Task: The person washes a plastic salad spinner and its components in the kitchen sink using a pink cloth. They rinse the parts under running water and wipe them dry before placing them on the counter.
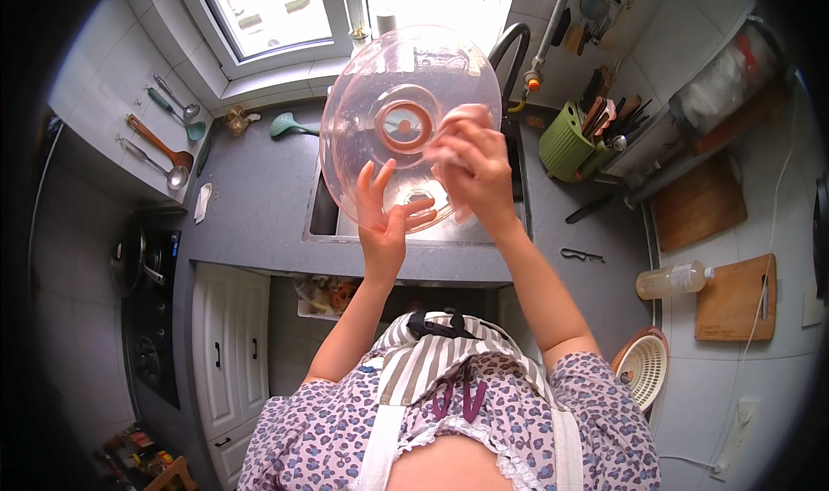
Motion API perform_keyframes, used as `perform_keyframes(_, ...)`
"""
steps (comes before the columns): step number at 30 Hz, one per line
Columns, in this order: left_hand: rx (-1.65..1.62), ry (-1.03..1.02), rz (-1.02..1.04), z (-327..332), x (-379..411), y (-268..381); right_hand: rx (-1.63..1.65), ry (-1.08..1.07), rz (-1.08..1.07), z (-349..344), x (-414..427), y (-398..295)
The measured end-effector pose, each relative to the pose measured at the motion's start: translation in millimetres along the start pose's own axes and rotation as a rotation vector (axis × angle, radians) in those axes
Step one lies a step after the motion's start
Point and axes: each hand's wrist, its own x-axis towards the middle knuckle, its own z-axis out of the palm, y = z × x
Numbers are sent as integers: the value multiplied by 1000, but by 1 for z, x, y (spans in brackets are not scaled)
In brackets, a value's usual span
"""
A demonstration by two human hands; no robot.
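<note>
A large round transparent lid or cover with a pinkish rim [346, 86] is raised over the sink [324, 209]. It has a ring-shaped knob at its centre and shows wet drops. My left hand [386, 216] grips its near edge, fingers spread on both sides of the clear plastic. In my right hand [476, 167] is a pink cloth [456, 190], bunched against the right part of the cover; the fingers are slightly blurred. The cover hides much of the sink and part of the black faucet [515, 37].
A teal slotted ladle [288, 124] lies on the grey counter [259, 193] behind left. At right stand a green knife holder [567, 138], a black-handled knife [588, 208], tongs or a clip [583, 255], a plastic bottle [670, 280] and cutting boards [732, 309]. The stove [152, 342] is far left.
</note>
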Motion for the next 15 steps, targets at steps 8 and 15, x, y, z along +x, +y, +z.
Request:
perform_keyframes(8,-10,-115,-38,11,2,-20,-11,262,97,0,29,9)
perform_keyframes(15,-4,-220,-93,18,8,-14,-17,193,-101,-13,45,7)
